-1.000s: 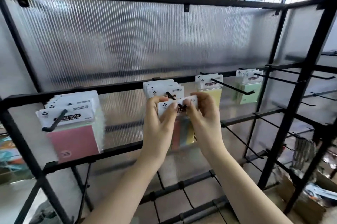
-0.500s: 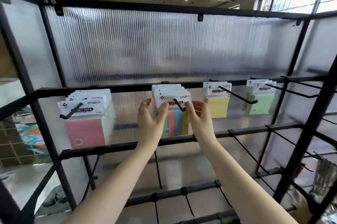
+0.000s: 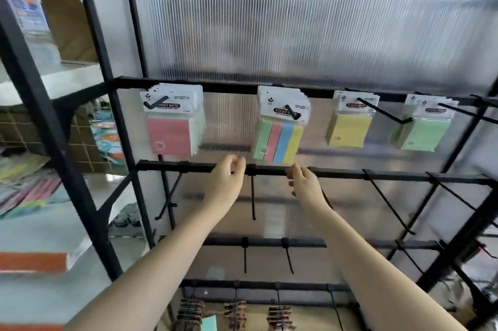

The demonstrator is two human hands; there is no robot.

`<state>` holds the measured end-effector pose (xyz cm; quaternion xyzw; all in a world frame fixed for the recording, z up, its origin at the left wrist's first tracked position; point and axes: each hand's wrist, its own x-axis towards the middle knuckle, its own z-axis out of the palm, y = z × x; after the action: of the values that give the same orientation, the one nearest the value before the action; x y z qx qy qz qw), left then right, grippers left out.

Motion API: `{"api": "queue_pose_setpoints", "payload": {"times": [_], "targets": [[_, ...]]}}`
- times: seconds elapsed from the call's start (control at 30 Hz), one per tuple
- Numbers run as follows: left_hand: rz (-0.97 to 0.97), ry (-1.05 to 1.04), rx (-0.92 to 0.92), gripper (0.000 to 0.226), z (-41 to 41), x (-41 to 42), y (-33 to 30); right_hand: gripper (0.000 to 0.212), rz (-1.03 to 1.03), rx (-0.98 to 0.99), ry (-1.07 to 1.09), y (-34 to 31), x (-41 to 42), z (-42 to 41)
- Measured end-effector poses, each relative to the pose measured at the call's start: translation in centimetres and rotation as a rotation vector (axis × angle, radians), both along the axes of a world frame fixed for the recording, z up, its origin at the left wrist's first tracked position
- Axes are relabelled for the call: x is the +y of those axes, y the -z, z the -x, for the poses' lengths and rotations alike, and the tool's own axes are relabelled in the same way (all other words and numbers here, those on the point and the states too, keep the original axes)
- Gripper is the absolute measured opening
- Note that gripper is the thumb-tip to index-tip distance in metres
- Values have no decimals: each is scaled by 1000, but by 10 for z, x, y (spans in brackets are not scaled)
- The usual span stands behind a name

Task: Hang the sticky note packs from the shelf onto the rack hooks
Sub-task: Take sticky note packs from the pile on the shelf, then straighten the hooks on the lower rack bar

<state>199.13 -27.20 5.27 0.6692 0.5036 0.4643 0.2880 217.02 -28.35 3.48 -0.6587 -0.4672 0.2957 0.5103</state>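
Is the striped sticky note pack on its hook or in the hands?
On the hook. The striped pack hangs from the hook through its header; both hands, left and right, are below, empty.

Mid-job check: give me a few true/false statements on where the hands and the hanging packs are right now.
1. Both hands are empty. True: the left hand and right hand hold nothing, below the striped pack.
2. The striped pack hangs on a hook. True.
3. The pink pack hangs right of the yellow pack. False: it hangs farthest left.
4. The green pack lies on a shelf. False: it hangs on the rightmost filled hook.
5. The second-row hooks hold packs. False: those in view are bare.
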Motion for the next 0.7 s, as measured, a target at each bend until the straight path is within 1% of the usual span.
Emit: {"api": "queue_pose_setpoints", "payload": {"times": [0.1,0.2,0.3,0.43,0.6,0.7], "targets": [[18,8,190,19,24,-6,12,31,61,-129,-69,9,-5,14],[8,22,344,20,49,-13,15,28,73,-292,-119,6,-11,37],[-21,29,368,21,76,-23,9,28,41,-413,-150,-5,-16,69],[-40,52,414,23,119,-40,-4,20,-3,-458,-207,-23,-24,126],[-80,65,458,22,191,-70,-5,18,-33,-424,-244,-27,-48,204],[-56,64,498,22,238,-90,3,18,-16,-457,-279,-22,-66,247]]}}
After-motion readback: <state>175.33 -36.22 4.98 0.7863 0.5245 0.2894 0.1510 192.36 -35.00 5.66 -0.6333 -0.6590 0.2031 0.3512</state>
